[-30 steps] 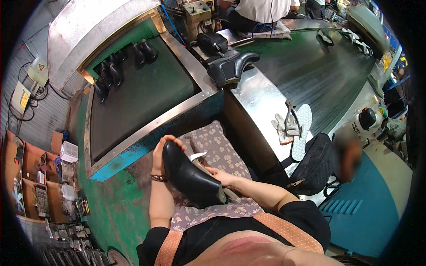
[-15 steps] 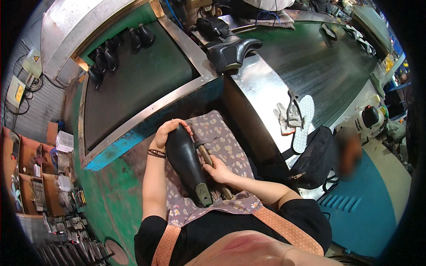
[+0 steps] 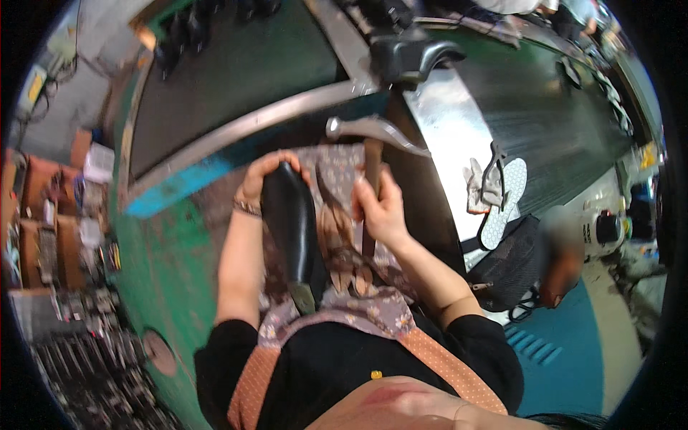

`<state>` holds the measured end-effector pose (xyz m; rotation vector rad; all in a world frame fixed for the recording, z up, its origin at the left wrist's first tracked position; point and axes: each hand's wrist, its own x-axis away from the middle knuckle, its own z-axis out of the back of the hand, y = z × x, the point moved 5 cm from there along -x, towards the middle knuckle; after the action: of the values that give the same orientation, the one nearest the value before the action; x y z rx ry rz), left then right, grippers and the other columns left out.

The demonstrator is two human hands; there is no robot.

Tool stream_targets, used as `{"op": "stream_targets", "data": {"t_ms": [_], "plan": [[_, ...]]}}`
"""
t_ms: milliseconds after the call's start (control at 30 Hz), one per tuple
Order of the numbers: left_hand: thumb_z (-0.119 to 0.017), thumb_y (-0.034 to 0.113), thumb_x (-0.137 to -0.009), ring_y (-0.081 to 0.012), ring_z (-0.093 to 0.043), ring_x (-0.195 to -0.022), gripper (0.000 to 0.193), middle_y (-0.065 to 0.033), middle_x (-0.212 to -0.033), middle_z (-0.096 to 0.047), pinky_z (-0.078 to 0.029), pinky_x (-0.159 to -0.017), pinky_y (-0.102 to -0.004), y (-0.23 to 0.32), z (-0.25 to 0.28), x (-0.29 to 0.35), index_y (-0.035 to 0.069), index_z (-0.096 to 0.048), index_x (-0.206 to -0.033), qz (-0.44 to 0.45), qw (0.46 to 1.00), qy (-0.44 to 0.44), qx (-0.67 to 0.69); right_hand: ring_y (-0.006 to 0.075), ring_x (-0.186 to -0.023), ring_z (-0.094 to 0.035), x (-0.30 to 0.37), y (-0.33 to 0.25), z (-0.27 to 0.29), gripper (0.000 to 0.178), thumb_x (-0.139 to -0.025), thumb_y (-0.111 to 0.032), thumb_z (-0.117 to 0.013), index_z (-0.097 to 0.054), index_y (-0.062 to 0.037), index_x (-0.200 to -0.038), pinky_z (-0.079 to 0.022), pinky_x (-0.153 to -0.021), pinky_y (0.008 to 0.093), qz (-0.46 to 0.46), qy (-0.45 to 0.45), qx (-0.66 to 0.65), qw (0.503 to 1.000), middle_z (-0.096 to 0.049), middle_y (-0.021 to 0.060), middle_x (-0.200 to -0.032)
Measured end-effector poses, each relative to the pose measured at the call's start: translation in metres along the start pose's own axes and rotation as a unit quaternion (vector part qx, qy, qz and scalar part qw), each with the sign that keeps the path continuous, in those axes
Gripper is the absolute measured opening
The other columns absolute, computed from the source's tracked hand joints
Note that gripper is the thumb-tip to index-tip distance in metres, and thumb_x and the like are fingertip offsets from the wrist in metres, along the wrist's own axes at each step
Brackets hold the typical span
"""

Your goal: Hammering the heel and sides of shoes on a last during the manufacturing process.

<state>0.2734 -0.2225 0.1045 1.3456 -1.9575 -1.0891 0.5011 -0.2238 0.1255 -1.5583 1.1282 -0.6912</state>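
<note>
Across my lap lies a black shoe upper on a last (image 3: 289,222), its rounded end away from me and a grey-green block (image 3: 302,297) showing at the near end. My left hand (image 3: 264,178) wraps over the far end of the shoe. In my right hand (image 3: 380,209) is a hammer (image 3: 372,163), gripped by its wooden handle. Its curved metal head (image 3: 380,131) is raised above and beyond the lap. Between the shoe and my right hand lie brown, blurred things (image 3: 338,233) that I cannot make out. A flowered apron (image 3: 344,156) covers my lap.
A dark conveyor belt (image 3: 236,79) carries black shoes at the far left. On the metal ledge (image 3: 448,107) at right stand a black boot (image 3: 416,59), a grey glove (image 3: 481,190) and a white sole (image 3: 504,215). A black mesh bag (image 3: 505,254) hangs beside me.
My right hand has lifted the hammer up and forward from beside the shoe, bringing its head into view. My left hand stays on the shoe, which now points straighter ahead. The view has shifted.
</note>
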Motion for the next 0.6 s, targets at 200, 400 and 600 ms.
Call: {"op": "stream_targets", "data": {"t_ms": [200,400,600], "plan": [[-0.052,0.032,-0.087,-0.0333,-0.062,-0.101,0.044,-0.0245,-0.109,-0.063,-0.048,-0.094,-0.0424,0.018,-0.017,0.009,-0.006,-0.057,-0.108,-0.006,1.000,-0.014,-0.015,0.0036,-0.055,-0.042,0.027,0.037,0.014,0.027,-0.098,-0.009,-0.049,-0.050,-0.0013,-0.124,-0.035,-0.050,0.0185,0.120,-0.033,0.204,0.971,-0.048,-0.0034,-0.072],[-0.048,0.031,-0.092,-0.0293,-0.063,-0.097,0.041,-0.0209,-0.102,-0.064,-0.049,-0.090,-0.0385,0.005,-0.003,0.007,-0.007,-0.057,-0.106,-0.020,0.998,0.027,-0.054,0.0109,-0.063,-0.054,0.041,0.043,0.010,0.049,-0.092,-0.001,-0.052,-0.039,0.0028,-0.139,-0.045,-0.059,0.0230,0.212,-0.109,0.352,0.905,-0.062,0.0047,-0.079],[-0.046,0.031,-0.094,-0.0277,-0.063,-0.097,0.042,-0.0194,-0.103,-0.065,-0.049,-0.090,-0.0380,-0.003,0.012,0.020,-0.006,-0.059,-0.108,-0.002,0.998,0.063,-0.029,0.0109,-0.050,-0.045,0.052,-0.005,-0.004,0.038,-0.090,0.007,-0.037,-0.039,0.0077,-0.128,-0.035,-0.043,0.0225,0.344,-0.085,0.268,0.896,-0.056,0.0118,-0.070]]}}
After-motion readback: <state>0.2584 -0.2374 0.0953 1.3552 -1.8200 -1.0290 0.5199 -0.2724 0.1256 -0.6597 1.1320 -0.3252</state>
